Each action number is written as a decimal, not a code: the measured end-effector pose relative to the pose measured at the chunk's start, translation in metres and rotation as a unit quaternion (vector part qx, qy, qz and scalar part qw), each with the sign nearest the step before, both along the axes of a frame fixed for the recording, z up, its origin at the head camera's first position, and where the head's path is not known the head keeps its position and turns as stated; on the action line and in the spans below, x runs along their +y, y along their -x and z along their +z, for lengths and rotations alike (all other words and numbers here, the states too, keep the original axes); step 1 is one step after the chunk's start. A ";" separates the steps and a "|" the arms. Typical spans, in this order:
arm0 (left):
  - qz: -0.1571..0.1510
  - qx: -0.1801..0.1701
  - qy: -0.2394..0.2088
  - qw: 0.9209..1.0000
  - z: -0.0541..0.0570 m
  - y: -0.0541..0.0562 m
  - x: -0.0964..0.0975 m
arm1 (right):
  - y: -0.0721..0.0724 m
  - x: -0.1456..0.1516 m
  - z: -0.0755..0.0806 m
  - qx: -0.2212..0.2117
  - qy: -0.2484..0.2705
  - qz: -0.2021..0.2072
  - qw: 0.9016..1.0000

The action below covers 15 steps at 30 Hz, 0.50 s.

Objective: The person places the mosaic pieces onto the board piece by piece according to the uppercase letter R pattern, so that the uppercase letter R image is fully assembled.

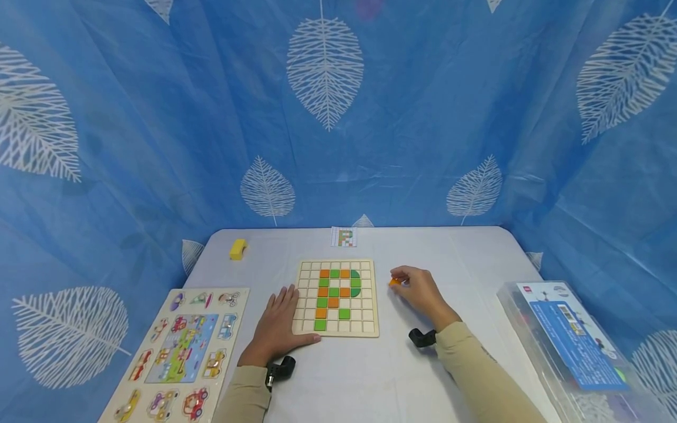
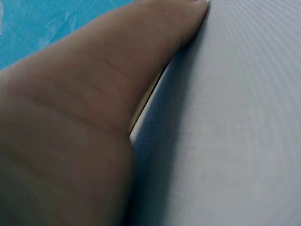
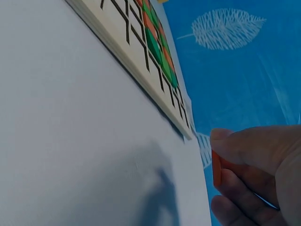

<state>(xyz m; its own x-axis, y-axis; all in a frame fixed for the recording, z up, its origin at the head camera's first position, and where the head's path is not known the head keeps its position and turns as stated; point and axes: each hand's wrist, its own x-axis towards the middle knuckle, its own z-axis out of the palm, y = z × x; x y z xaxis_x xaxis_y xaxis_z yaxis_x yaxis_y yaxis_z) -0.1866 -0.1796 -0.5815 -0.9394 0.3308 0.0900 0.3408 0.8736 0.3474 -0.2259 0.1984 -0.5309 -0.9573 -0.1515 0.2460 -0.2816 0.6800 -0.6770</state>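
Observation:
A wooden grid board [image 1: 365,320] lies mid-table, its squares partly filled with green and orange tiles in the shape of a letter R. Along its left edge rests my left hand [image 1: 279,323], fingers straight and thumb lying at the near edge. To the right of the board, my right hand [image 1: 420,291] pinches an orange tile [image 3: 216,168] between thumb and fingers, above the tablecloth. In the left wrist view the thumb side of the left hand hides most of the board. A small pattern card [image 1: 344,237] with a similar R lies behind the board.
At the left is a vehicle picture puzzle board [image 1: 182,349]. A yellow arched block [image 1: 238,249] sits at the back left. A clear plastic box [image 1: 576,346] with a blue label stands on the right. A blue leaf-patterned curtain [image 1: 402,117] hangs behind the table.

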 end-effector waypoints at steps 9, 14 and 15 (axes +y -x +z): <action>-0.006 -0.005 -0.001 1.000 0.002 0.001 -0.002 | -0.011 -0.024 -0.002 -0.023 0.006 0.031 0.999; -0.004 -0.004 0.001 1.000 0.000 0.001 -0.001 | -0.021 -0.036 -0.004 -0.027 0.018 0.054 0.998; -0.004 -0.003 0.002 1.000 0.000 0.001 0.000 | -0.023 -0.038 -0.004 -0.027 0.022 0.061 0.998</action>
